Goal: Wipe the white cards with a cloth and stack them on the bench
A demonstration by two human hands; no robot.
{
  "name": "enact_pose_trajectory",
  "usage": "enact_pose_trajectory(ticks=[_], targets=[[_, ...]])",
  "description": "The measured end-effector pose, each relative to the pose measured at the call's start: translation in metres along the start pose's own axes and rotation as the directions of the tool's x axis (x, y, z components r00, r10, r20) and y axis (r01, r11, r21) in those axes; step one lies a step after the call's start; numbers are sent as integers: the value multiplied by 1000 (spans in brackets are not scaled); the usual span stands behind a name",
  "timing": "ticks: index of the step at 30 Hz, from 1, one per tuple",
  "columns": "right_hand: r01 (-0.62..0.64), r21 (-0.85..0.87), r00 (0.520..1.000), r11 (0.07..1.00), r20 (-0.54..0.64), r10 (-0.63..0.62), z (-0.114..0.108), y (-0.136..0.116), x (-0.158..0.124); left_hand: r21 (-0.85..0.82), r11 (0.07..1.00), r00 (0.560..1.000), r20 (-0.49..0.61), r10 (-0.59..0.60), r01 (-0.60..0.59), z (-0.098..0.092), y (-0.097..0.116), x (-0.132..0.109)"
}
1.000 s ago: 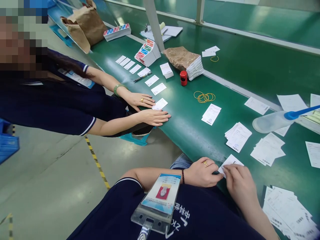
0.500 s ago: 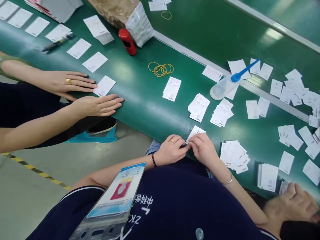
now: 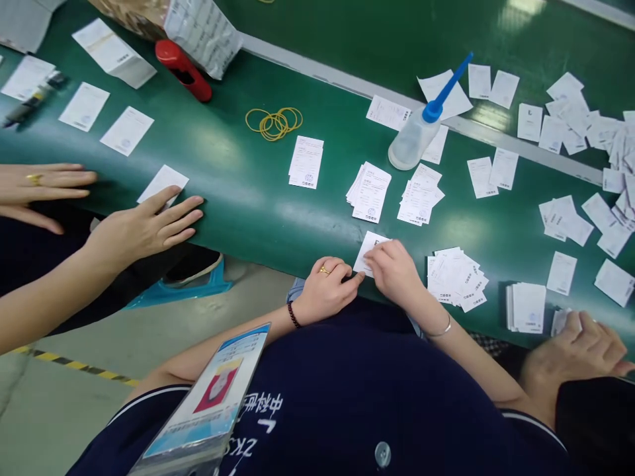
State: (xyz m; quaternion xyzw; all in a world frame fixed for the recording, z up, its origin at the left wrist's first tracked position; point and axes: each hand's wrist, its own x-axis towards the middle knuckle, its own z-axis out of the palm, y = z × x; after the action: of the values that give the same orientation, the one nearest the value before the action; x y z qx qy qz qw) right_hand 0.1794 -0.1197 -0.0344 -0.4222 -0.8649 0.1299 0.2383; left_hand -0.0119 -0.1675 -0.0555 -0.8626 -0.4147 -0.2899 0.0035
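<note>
Both my hands meet at the near edge of the green belt (image 3: pixel 248 205) over one small white printed slip (image 3: pixel 371 244). My left hand (image 3: pixel 325 291), with a gold ring and a dark bead bracelet, is curled and pinches the slip's near corner. My right hand (image 3: pixel 394 271), with a thin bangle at the wrist, has its fingers bent down onto the slip's right side. A loose pile of similar slips (image 3: pixel 456 277) lies just right of my right hand.
A co-worker's two hands (image 3: pixel 143 228) (image 3: pixel 40 188) lie flat at the left by a slip (image 3: pixel 163 182). Another person's hand (image 3: pixel 570 350) rests at the bottom right. Rubber bands (image 3: pixel 274 122), a red stamp (image 3: pixel 183 63), a blue-nozzled bottle (image 3: pixel 414 139) and several slip stacks (image 3: pixel 370 192) cover the belt.
The view has swung right and down along the belt. My hands stay together on the same slip. The co-worker's hands remain flat; the nearer one has slid slightly apart from the other.
</note>
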Motion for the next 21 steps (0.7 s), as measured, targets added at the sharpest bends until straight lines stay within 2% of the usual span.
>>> enact_pose_trajectory(ticks=[3,6,11,14,18,21], targets=[[-85,-84,994,993,-79,78,1,22,15,1,1000,1000,5,18,-18,-1,-1,2],[-83,-149,991,985,-117,66,1,19,9,4,1000,1000,-9,21,-21,-2,0,4],[3,-89,1000,996,-29,-6,2,-14,-23,5,1000,1000,-4,2,-2,-3,0,6],[-60,-62,998,996,-22,58,1,-3,-16,-13,1000,1000,19,12,-11,-4,0,5],[-205,-141,978,969,-79,196,0,23,4,-34,999,999,49,18,-17,-4,-1,4],[-170,-169,985,971,-36,167,1,13,-4,-25,1000,999,33,4,-4,-3,0,5]])
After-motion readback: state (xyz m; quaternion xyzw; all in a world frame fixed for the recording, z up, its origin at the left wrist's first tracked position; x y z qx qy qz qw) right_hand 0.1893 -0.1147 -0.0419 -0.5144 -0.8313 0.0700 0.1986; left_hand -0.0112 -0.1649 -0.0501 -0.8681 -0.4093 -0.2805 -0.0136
